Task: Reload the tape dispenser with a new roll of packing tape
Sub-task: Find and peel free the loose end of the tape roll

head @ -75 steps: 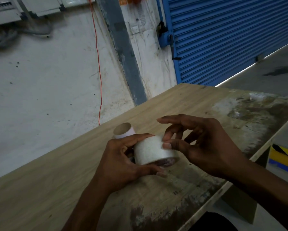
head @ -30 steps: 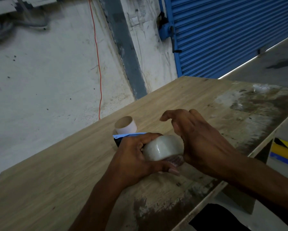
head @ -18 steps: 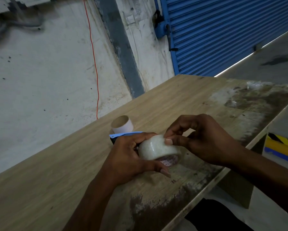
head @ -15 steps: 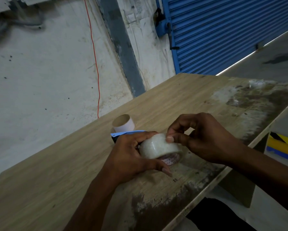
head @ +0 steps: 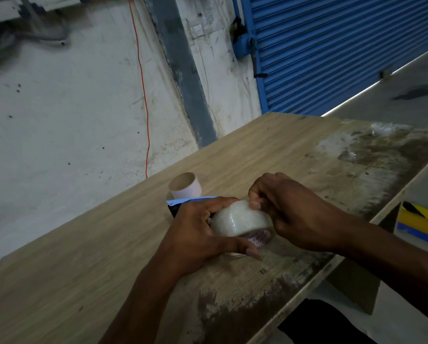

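A full roll of clear packing tape (head: 237, 220) sits low over the wooden table (head: 84, 256), lying on its side. My left hand (head: 198, 234) wraps around the roll's left side, thumb under its front edge. My right hand (head: 289, 209) is on the roll's right side, with thumb and forefinger pinched together at the roll's top edge. Just behind my left hand, a blue and black part of the tape dispenser (head: 183, 203) shows; most of it is hidden. An empty cardboard tape core (head: 185, 186) stands on the table behind the dispenser.
The table's near right edge (head: 332, 264) runs diagonally past my right forearm, with stained, worn patches along it. A white wall with a red cable (head: 143, 95) and a blue roller shutter (head: 344, 45) lie beyond the table. A yellow and blue object (head: 418, 223) lies below the edge.
My right hand went from spread fingers over the roll to a thumb-and-forefinger pinch at its top edge. My left hand has kept hold of the roll throughout.
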Demonstrator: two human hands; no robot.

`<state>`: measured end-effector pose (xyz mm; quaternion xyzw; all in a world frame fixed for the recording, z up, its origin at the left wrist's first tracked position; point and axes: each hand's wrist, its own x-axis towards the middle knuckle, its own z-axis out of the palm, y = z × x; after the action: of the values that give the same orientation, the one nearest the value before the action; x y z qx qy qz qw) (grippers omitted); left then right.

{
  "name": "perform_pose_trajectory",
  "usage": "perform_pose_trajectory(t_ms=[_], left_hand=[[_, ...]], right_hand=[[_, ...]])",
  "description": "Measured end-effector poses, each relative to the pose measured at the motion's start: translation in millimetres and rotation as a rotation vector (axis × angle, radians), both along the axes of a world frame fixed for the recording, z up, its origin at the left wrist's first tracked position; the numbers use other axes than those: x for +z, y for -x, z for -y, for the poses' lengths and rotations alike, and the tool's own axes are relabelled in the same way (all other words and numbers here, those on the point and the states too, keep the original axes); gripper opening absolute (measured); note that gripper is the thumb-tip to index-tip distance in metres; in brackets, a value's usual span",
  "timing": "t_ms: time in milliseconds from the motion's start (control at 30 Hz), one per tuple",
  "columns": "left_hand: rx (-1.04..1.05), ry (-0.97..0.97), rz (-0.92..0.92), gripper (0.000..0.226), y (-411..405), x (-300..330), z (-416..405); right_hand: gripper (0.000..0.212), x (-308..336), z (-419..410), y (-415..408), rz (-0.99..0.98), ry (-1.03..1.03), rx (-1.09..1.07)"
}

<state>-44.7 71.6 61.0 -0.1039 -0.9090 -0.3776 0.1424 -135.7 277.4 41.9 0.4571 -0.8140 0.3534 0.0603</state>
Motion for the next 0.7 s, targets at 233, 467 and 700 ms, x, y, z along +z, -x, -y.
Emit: perform_pose_trajectory(t_ms=[233, 467, 700], left_hand=[[0.016, 0.009, 0.016, 0.064, 1, -2, 2], [0.020, 0.023, 0.041, 0.057, -1, 0, 1], [0.047, -0.034, 0.035, 0.048, -1, 2, 4]], right_hand=[[0.026, -1, 9, -11, -0.212, -0.079, -0.155], [0.038, 6, 10, -12, -0.395, -0.207, -0.278], [0.017, 6, 11, -1, -0.222, -0.047, -0.174]])
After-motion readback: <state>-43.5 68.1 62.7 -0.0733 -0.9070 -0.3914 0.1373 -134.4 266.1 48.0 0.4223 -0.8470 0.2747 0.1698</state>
